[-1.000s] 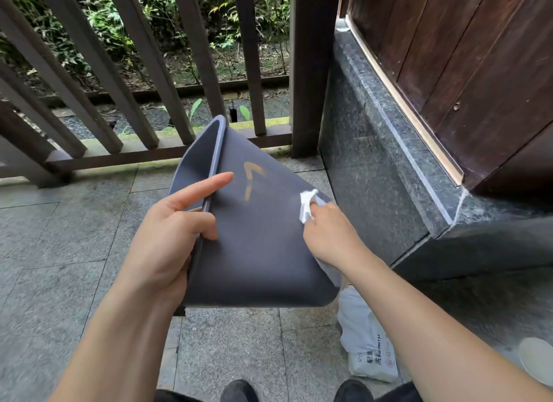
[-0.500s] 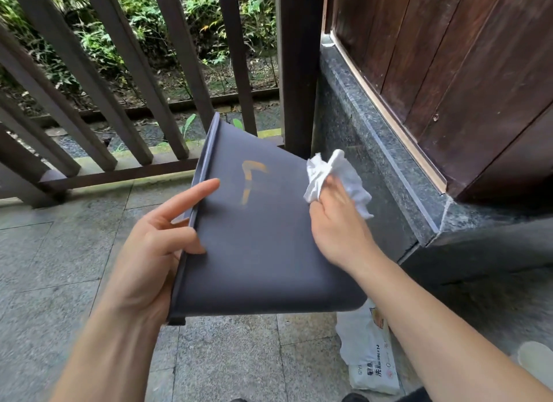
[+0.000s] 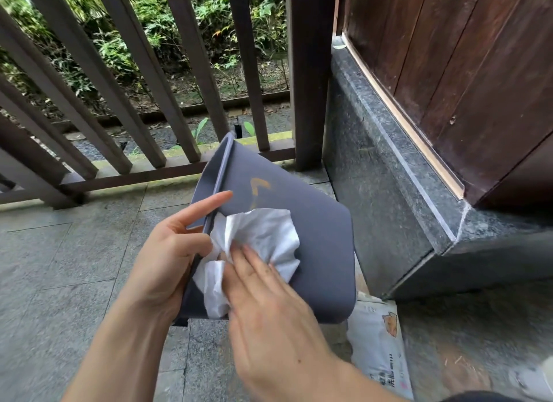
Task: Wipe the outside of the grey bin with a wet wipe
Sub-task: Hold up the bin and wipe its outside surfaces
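Note:
The grey bin (image 3: pixel 314 237) is tipped on its side above the floor, its opening facing left and an orange mark on its upper wall. My left hand (image 3: pixel 167 252) grips the rim, the index finger lying straight along it and the thumb on the outer wall. The crumpled white wet wipe (image 3: pixel 269 234) lies spread against the bin's outer wall close to the rim. My right hand (image 3: pixel 269 312) holds the wipe against that wall, fingers laid over it, with a bunch of wipe sticking out on the thumb side. The right thumb is hidden.
A white wipe packet (image 3: pixel 377 350) lies on the stone floor below the bin. A dark stone step (image 3: pixel 389 192) and a wooden door (image 3: pixel 463 72) stand to the right. A slatted railing (image 3: pixel 179 87) runs behind. A pale round object (image 3: pixel 535 377) is at the bottom right.
My right hand has carried the wipe from the bin's right edge across to the wall near the rim, beside my left hand. The wipe now lies spread wider.

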Action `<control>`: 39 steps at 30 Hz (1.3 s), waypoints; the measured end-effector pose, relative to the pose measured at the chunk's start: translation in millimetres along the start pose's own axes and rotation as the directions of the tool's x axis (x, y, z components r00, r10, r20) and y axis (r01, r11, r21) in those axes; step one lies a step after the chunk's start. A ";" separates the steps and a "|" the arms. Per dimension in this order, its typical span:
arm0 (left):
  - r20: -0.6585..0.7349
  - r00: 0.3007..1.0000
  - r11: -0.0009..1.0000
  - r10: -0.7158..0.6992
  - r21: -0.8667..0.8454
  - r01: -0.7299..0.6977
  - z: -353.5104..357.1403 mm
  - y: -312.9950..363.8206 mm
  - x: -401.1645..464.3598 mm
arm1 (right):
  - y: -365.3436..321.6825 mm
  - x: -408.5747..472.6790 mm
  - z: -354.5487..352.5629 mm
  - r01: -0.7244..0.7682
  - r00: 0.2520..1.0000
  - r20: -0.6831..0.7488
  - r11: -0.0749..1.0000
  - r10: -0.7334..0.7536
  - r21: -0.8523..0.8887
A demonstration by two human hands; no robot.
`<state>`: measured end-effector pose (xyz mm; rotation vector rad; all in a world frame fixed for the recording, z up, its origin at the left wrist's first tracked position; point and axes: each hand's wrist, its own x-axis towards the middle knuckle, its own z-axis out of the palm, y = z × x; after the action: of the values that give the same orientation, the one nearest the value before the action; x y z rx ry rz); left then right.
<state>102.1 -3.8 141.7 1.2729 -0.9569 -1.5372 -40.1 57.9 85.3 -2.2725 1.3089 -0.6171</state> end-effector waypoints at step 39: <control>-0.018 0.999 0.993 0.034 0.114 -0.031 -0.6 -11.4 -5.1 | 79.6 22.9 -42.2 -0.453 0.891 0.034 0.892 0.452 0.014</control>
<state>101.3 4.5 132.4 1.3434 -1.0603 -1.4598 -108.3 -4.8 76.9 -1.8484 1.7300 -0.4241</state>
